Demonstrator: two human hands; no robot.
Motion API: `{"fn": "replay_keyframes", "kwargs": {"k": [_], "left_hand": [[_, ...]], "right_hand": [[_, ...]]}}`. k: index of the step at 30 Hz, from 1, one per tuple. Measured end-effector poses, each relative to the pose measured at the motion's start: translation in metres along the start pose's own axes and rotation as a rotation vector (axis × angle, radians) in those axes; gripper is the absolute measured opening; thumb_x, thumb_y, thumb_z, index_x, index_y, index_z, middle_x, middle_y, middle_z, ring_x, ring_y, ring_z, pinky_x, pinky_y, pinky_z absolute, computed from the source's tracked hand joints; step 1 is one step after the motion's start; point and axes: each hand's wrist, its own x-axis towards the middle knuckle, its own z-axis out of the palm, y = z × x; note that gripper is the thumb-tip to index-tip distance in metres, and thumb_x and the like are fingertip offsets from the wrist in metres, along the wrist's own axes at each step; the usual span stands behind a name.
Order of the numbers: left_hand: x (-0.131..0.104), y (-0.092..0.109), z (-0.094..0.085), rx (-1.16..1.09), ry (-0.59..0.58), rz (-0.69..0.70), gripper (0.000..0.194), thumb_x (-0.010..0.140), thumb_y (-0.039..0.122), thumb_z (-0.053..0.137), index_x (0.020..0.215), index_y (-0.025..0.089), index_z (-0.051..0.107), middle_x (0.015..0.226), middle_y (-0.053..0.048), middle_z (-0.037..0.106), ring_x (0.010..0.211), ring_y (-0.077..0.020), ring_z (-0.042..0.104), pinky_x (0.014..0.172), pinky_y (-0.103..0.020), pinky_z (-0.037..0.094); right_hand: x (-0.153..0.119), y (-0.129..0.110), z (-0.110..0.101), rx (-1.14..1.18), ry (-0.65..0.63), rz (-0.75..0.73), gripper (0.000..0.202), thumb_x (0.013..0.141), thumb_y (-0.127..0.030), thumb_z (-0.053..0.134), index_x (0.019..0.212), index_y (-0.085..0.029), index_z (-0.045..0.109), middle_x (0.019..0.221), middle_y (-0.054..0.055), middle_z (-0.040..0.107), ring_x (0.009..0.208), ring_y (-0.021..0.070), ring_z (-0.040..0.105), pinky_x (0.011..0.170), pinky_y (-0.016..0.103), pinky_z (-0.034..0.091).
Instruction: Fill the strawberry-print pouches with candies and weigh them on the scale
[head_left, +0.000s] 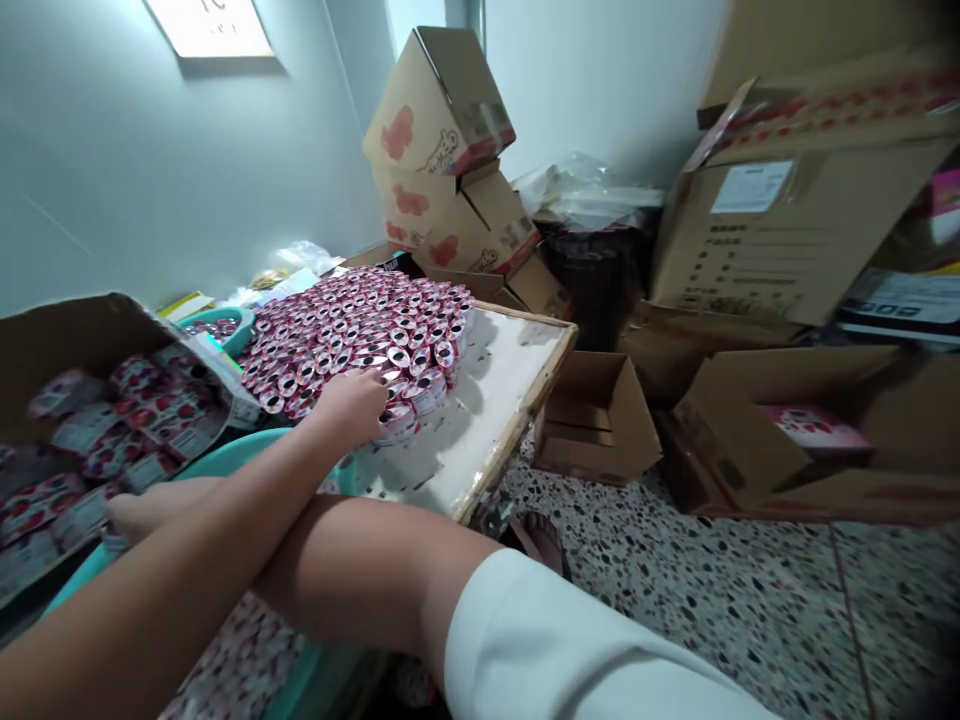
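My forearms cross, the left over the right. At the near edge of a dense group of small printed rolls (352,320) standing on end, my left hand (352,405) is closed at a roll; its fingertips are partly hidden. The rolls are pinkish red and white with dark hollow centres, on a white board (495,385). My right hand (150,505) reaches to the left, over a turquoise tub (251,450), beside a carton (67,325) of berry-printed rolls. Its fingers are bent round something pale, mostly hidden by my left forearm.
A smaller turquoise basin (238,335) with rolls stands at the back left. Stacked cartons (442,130) rise behind the board. On the speckled floor (615,580) at right are open cartons (600,420). A black bin (592,270) with clear plastic stands behind.
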Motion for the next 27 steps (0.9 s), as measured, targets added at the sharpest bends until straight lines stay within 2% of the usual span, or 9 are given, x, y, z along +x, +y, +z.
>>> {"fn": "replay_keyframes", "kwargs": {"k": [3, 6, 8, 10, 13, 16, 21, 24, 27], "left_hand": [[-0.046, 0.001, -0.038, -0.047, 0.260, -0.074, 0.034, 0.075, 0.051, 0.071, 0.060, 0.021, 0.065, 0.076, -0.005, 0.063, 0.067, -0.0192, 0.060, 0.068, -0.031, 0.048], [-0.129, -0.011, -0.073, -0.109, 0.648, -0.238, 0.032, 0.088, 0.050, 0.058, 0.077, 0.022, 0.070, 0.079, -0.003, 0.063, 0.072, -0.0182, 0.060, 0.078, -0.033, 0.050], [-0.195, -0.027, -0.080, -0.139, 0.788, -0.444, 0.029, 0.086, 0.048, 0.062, 0.096, 0.023, 0.071, 0.090, -0.003, 0.065, 0.083, -0.0200, 0.063, 0.085, -0.036, 0.051], [-0.260, -0.048, -0.072, -0.224, 0.760, -0.676, 0.056, 0.074, 0.048, 0.074, 0.122, 0.022, 0.063, 0.112, -0.008, 0.065, 0.103, -0.0261, 0.063, 0.091, -0.040, 0.052], [-0.332, -0.071, -0.043, -0.456, 0.488, -0.834, 0.090, 0.064, 0.047, 0.083, 0.143, 0.023, 0.046, 0.132, -0.015, 0.059, 0.121, -0.0324, 0.059, 0.095, -0.043, 0.053], [-0.353, -0.076, -0.014, -0.623, 0.465, -0.850, 0.082, 0.068, 0.046, 0.081, 0.140, 0.023, 0.049, 0.120, -0.013, 0.065, 0.105, -0.0273, 0.066, 0.087, -0.038, 0.057], [-0.362, -0.081, 0.008, -0.573, 0.807, -0.899, 0.057, 0.066, 0.043, 0.082, 0.113, 0.019, 0.063, 0.099, -0.007, 0.070, 0.085, -0.0209, 0.068, 0.076, -0.033, 0.059], [-0.393, -0.105, 0.025, -0.399, 0.924, -1.111, 0.062, 0.057, 0.039, 0.084, 0.112, 0.023, 0.061, 0.101, -0.007, 0.070, 0.086, -0.0243, 0.069, 0.078, -0.039, 0.059], [-0.421, -0.136, 0.055, -0.479, 0.946, -1.263, 0.079, 0.040, 0.033, 0.088, 0.113, 0.032, 0.058, 0.096, -0.002, 0.071, 0.083, -0.0277, 0.070, 0.076, -0.047, 0.060]], "right_hand": [[0.007, -0.034, 0.005, -0.013, 0.076, 0.282, 0.035, 0.091, -0.010, 0.039, 0.088, -0.022, 0.071, 0.059, -0.006, 0.067, 0.070, 0.0157, 0.067, 0.069, 0.034, 0.061], [0.006, -0.076, 0.022, 0.203, 0.107, -0.064, 0.024, 0.088, -0.016, 0.049, 0.084, -0.017, 0.072, 0.057, -0.008, 0.058, 0.087, 0.0101, 0.068, 0.066, 0.016, 0.056], [0.005, -0.101, 0.039, 0.410, 0.066, -0.383, 0.020, 0.080, -0.018, 0.063, 0.096, -0.010, 0.072, 0.071, -0.007, 0.063, 0.095, 0.0108, 0.067, 0.072, 0.016, 0.055], [0.004, -0.121, 0.056, 0.556, -0.009, -0.537, 0.054, 0.072, -0.023, 0.075, 0.122, -0.006, 0.062, 0.092, -0.001, 0.070, 0.092, 0.0146, 0.068, 0.079, 0.022, 0.055], [0.000, -0.140, 0.074, 0.694, -0.112, -0.509, 0.099, 0.060, -0.032, 0.087, 0.146, -0.014, 0.041, 0.099, 0.005, 0.070, 0.087, 0.0199, 0.067, 0.079, 0.029, 0.054], [-0.008, -0.150, 0.078, 0.807, -0.181, -0.518, 0.110, 0.059, -0.036, 0.089, 0.150, -0.017, 0.031, 0.095, 0.004, 0.069, 0.082, 0.0188, 0.065, 0.076, 0.029, 0.053], [-0.009, -0.152, 0.075, 0.934, -0.157, -0.503, 0.095, 0.073, -0.040, 0.081, 0.150, -0.021, 0.029, 0.103, 0.004, 0.069, 0.088, 0.0156, 0.065, 0.079, 0.025, 0.051], [-0.001, -0.144, 0.073, 0.667, -0.110, -0.435, 0.068, 0.083, -0.056, 0.068, 0.137, -0.020, 0.049, 0.113, 0.010, 0.067, 0.101, 0.0221, 0.065, 0.088, 0.032, 0.051], [0.002, -0.135, 0.072, 0.267, -0.302, -0.361, 0.069, 0.082, -0.071, 0.058, 0.128, -0.019, 0.061, 0.134, 0.019, 0.056, 0.118, 0.0373, 0.059, 0.096, 0.049, 0.049]]}}
